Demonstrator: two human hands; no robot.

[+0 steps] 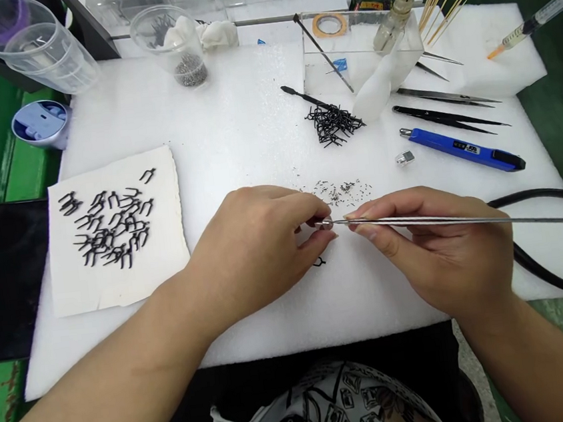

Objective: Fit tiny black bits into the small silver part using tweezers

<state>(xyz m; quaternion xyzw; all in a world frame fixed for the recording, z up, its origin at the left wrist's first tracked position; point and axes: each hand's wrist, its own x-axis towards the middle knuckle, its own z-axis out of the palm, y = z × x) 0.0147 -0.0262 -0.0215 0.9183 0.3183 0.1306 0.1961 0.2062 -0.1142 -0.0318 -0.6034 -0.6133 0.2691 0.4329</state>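
My left hand (259, 243) rests on the white foam mat (232, 129) with its fingers pinched round a tiny metal part (327, 223). My right hand (431, 249) grips long silver tweezers (463, 220), whose tips touch that part at my left fingertips. A small black piece (319, 262) lies on the foam just below my left fingers. Tiny grey pins (342, 191) are scattered just beyond both hands. A heap of black clips (333, 123) lies farther back.
A paper sheet (118, 282) with several black clips (110, 229) lies at left. A blue knife (461, 148), spare tweezers (447, 118), black pliers (542, 257), a clear box (359, 45), cups (173, 41), a syringe (533, 22) and a black tray (2, 281) surround the mat.
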